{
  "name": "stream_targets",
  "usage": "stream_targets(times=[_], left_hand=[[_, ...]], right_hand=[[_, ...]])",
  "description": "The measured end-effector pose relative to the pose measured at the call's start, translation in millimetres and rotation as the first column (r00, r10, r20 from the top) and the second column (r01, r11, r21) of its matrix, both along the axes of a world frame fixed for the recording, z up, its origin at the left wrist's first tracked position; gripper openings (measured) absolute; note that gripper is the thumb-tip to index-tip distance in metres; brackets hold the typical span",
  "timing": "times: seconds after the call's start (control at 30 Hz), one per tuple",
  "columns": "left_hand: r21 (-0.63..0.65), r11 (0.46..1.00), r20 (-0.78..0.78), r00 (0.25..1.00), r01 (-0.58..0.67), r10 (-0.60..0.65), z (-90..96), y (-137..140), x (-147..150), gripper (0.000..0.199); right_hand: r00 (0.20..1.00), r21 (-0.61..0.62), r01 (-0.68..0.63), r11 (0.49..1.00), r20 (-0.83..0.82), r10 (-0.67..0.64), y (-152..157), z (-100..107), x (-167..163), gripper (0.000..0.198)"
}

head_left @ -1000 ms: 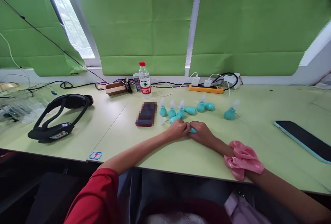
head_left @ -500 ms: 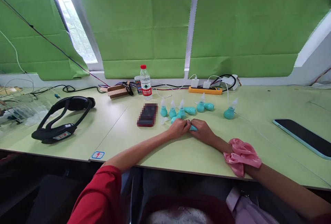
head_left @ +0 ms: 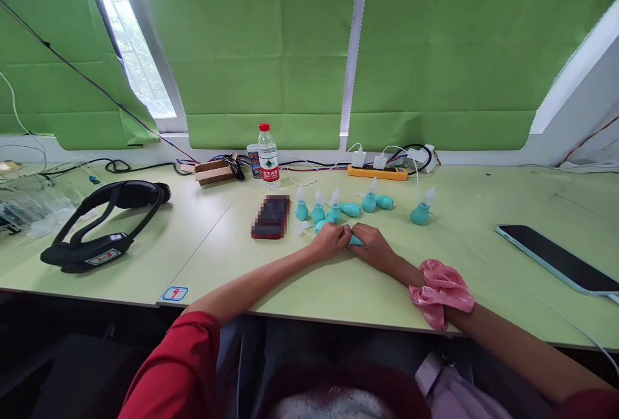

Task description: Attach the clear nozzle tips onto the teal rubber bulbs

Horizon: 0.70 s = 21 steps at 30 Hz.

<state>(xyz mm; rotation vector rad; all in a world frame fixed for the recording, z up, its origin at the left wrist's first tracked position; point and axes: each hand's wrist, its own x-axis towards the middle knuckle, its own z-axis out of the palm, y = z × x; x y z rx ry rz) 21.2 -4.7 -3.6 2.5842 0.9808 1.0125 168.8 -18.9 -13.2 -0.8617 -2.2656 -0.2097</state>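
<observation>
On the table my left hand [head_left: 330,241] and my right hand [head_left: 371,246] meet with fingers curled. Between them shows part of a teal bulb aspirator [head_left: 356,240]; both hands close on it and hide most of it. Just beyond my left hand lies another teal bulb [head_left: 321,224], with a clear tip [head_left: 302,227] to its left. Three bulb aspirators with clear nozzles stand in a row behind, one of them the leftmost aspirator [head_left: 301,210]. Beside that row a bulb [head_left: 350,209] lies on its side. Farther right stand an aspirator [head_left: 369,201] and a lone aspirator [head_left: 420,214].
A dark phone-like item [head_left: 271,217] lies left of the bulbs. A water bottle [head_left: 269,160], a cup [head_left: 254,161], a cardboard box [head_left: 213,173] and an orange power strip [head_left: 377,173] line the back. A black headset [head_left: 104,225] sits left, a phone [head_left: 556,258] right.
The whole view has shifted slightly, with things appearing a little farther left. My hands keep the same hold on the bulb, with no clear movement on the table.
</observation>
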Motion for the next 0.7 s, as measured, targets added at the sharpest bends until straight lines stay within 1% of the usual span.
stream_targets(times=[0.33, 0.7], left_hand=[[-0.019, 1.0, 0.019, 1.0, -0.001, 0.001, 1.8, -2.4, -0.1, 0.042], [-0.055, 0.998, -0.002, 1.0, 0.023, -0.023, 4.4, -2.6, -0.7, 0.041]], right_hand=[[1.0, 0.007, -0.031, 0.999, 0.004, 0.031, -2.5, 2.5, -0.2, 0.024], [0.996, -0.042, -0.086, 0.995, -0.017, 0.085, 0.4, 3.1, 1.2, 0.027]])
